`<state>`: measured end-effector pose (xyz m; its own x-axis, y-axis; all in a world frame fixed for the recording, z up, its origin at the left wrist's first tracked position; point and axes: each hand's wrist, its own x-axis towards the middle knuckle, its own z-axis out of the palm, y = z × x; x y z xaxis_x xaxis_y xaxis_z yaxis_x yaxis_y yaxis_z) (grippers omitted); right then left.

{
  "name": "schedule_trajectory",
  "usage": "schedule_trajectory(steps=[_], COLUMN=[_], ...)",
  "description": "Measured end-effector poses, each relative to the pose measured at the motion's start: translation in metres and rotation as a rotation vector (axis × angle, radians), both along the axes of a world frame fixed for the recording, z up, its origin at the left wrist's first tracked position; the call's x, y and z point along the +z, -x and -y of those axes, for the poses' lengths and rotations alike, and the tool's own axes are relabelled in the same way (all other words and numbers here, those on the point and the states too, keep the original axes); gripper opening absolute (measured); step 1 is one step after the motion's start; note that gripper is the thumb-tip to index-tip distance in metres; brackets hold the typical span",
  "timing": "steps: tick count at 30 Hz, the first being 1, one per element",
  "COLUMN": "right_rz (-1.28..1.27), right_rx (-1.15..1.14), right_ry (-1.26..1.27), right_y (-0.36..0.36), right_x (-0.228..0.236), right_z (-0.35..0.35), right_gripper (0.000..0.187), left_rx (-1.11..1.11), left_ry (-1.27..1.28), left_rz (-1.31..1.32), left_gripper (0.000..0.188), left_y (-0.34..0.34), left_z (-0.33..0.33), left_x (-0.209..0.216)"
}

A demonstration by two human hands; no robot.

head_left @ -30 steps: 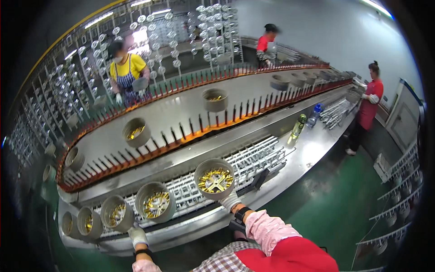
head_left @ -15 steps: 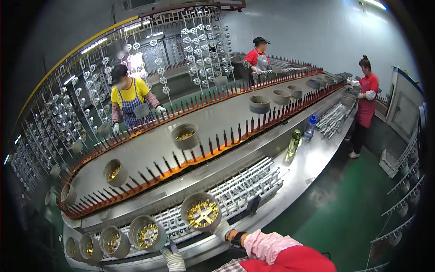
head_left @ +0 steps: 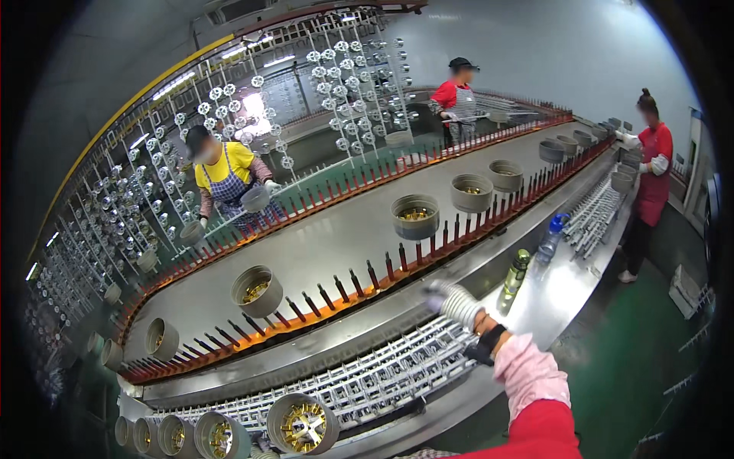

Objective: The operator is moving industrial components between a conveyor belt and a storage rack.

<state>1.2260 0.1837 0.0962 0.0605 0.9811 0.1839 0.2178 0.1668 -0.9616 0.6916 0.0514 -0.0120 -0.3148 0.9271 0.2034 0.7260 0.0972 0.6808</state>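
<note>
one hand (head_left: 457, 304) (the right, gloved) hovers near metal racks (head_left: 382, 370).

Let go of the large grey pot (head_left: 333, 424) of gold pieces and swung the right hand (head_left: 457, 304), blurred and empty, out over the metal racks (head_left: 375, 382). Drew the left hand (head_left: 264, 453) down to the lower edge, mostly hidden beside that pot, with conveyor pots (head_left: 417, 228) now carried nearer the bottles (head_left: 516, 275).
</note>
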Motion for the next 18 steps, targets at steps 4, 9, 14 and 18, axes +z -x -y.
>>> schedule_trajectory(steps=[4, 9, 14, 18], right_rz=[0.355, 0.214, 0.431, 0.808], right_rx=[-0.475, -0.715, -0.694, -0.623], right_ry=[-0.112, -0.056, 0.026, -0.057], right_y=[-0.110, -0.206, -0.230, -0.286], right_x=[-0.031, -0.118, -0.176, -0.202], right_z=[-0.080, -0.178, -0.266, -0.273], right_gripper=[0.038, 0.056, 0.042, 0.039], left_rx=[0.062, 0.158, 0.307, 0.294], left_ry=[0.024, 0.392, 0.168, 0.166], left_rz=[-0.112, -0.468, -0.111, -0.072], left_gripper=[0.042, 0.040, 0.031, 0.028], left_y=[-0.011, -0.032, -0.050, -0.078], left_z=[0.003, -0.004, -0.019, -0.026], left_x=[-0.001, -0.022, -0.035, -0.019])
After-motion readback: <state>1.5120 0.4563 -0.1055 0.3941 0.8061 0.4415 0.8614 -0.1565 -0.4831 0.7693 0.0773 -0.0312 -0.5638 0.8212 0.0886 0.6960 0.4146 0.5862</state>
